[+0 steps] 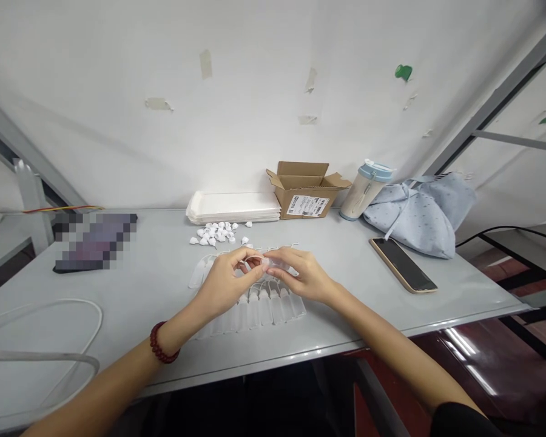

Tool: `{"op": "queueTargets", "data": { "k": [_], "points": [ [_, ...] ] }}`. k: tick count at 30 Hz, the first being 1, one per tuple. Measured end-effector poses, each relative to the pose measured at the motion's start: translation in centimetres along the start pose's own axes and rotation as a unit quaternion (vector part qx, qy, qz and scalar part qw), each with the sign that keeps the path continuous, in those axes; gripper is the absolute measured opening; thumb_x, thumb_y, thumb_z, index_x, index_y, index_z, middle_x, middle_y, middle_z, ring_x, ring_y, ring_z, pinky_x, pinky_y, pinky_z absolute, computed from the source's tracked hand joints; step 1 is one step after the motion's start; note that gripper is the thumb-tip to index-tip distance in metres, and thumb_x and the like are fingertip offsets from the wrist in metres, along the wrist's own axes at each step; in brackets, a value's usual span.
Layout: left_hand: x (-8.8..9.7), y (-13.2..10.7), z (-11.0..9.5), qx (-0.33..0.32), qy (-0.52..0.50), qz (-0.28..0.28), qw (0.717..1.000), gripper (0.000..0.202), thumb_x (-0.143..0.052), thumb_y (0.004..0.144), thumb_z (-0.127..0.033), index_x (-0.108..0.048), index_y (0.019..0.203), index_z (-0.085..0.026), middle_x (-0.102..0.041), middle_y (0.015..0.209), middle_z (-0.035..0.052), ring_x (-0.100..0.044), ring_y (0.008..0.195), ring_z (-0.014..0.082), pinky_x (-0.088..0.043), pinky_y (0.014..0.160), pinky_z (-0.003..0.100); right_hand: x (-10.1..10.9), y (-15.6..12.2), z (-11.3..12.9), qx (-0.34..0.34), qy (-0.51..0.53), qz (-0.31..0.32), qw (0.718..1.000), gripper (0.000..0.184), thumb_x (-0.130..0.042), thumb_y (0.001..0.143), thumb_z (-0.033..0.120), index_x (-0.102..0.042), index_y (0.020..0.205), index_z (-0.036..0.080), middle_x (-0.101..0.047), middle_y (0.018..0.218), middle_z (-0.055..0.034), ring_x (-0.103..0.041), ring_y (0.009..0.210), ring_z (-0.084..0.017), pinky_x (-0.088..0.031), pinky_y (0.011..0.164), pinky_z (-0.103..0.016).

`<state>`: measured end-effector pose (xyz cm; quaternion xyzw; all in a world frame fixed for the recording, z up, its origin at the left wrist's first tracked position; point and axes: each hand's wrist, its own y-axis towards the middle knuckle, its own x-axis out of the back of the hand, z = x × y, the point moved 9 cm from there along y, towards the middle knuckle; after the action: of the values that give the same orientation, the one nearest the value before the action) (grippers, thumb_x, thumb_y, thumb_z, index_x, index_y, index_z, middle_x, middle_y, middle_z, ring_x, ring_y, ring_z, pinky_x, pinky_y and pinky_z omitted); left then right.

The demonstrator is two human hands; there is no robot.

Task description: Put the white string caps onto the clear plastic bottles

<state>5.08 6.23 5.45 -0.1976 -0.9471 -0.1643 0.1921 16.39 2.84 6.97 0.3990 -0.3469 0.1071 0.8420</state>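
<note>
Partly hidden behind hands (221, 285) (310, 276), bottles (264, 309) lie near white caps (221, 233).

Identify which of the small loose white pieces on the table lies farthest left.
The small white piece at the group's front left edge; all the others lie farther right.

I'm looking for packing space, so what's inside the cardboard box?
In the open cardboard box, part of its inner back wall shows. The front wall covers the bottom, so anything lying low cannot be seen.
</note>
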Motion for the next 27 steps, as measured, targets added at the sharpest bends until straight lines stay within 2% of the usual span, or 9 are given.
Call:
{"op": "queueTargets", "data": {
  "k": [12, 16, 20, 23, 27],
  "points": [
    [0.3, 0.0, 0.0, 0.009, 0.012, -0.006, 1.000, 0.017, -0.060, 0.082, -0.036, -0.068, 0.087, -0.021, -0.069, 0.085, 0.0018, -0.062, 0.080, 0.0182, -0.048, 0.072, 0.029, 0.3, -0.2, -0.4, -0.013, -0.008, -0.017, 1.000, 0.022, -0.052, 0.092, 0.030, -0.057, 0.109, 0.018, -0.068, 0.092, -0.0082, -0.064, 0.077, -0.016, -0.052, 0.070, -0.028],
    [1.6, 0.4, 0.3, 0.012, 0.037, -0.040, 0.998, 0.019, -0.060, 0.081, -0.037, -0.067, 0.087, -0.020, -0.070, 0.088, 0.0029, -0.063, 0.082, 0.0188, -0.050, 0.073, 0.029, 0.6, -0.2, -1.1, -0.039, -0.027, -0.039, 0.998, 0.020, -0.053, 0.091, 0.032, -0.057, 0.105, 0.018, -0.068, 0.087, -0.0071, -0.064, 0.073, -0.016, -0.051, 0.066, -0.027],
    [3.3, 1.9, 1.6, 0.020, 0.137, -0.068, 0.988, 0.023, -0.056, 0.081, -0.032, -0.065, 0.097, -0.018, -0.071, 0.088, 0.0046, -0.064, 0.079, 0.0200, -0.050, 0.070, 0.030, 1.8, -0.7, -2.8, -0.113, -0.093, -0.107, 0.983, 0.018, -0.052, 0.091, 0.031, -0.057, 0.101, 0.018, -0.069, 0.086, -0.0083, -0.063, 0.070, -0.018, -0.049, 0.062, -0.028],
    [3.7, 3.8, 2.5, -0.002, 0.227, -0.039, 0.973, 0.021, -0.048, 0.082, -0.026, -0.066, 0.089, -0.019, -0.072, 0.091, 0.0057, -0.065, 0.083, 0.0222, -0.049, 0.073, 0.032, 2.4, -1.0, -3.7, -0.153, -0.107, -0.140, 0.973, 0.017, -0.052, 0.089, 0.031, -0.058, 0.099, 0.017, -0.069, 0.083, -0.0079, -0.062, 0.067, -0.018, -0.048, 0.060, -0.028],
    [2.5, 6.1, 3.4, -0.040, 0.321, 0.039, 0.946, 0.028, -0.041, 0.079, -0.020, -0.069, 0.084, -0.019, -0.072, 0.092, 0.0074, -0.065, 0.089, 0.0251, -0.047, 0.080, 0.035, 2.8, -1.1, -4.5, -0.195, -0.061, -0.143, 0.968, 0.017, -0.054, 0.087, 0.031, -0.059, 0.095, 0.017, -0.069, 0.082, -0.0062, -0.062, 0.067, -0.017, -0.045, 0.054, -0.025]
  ]
}}
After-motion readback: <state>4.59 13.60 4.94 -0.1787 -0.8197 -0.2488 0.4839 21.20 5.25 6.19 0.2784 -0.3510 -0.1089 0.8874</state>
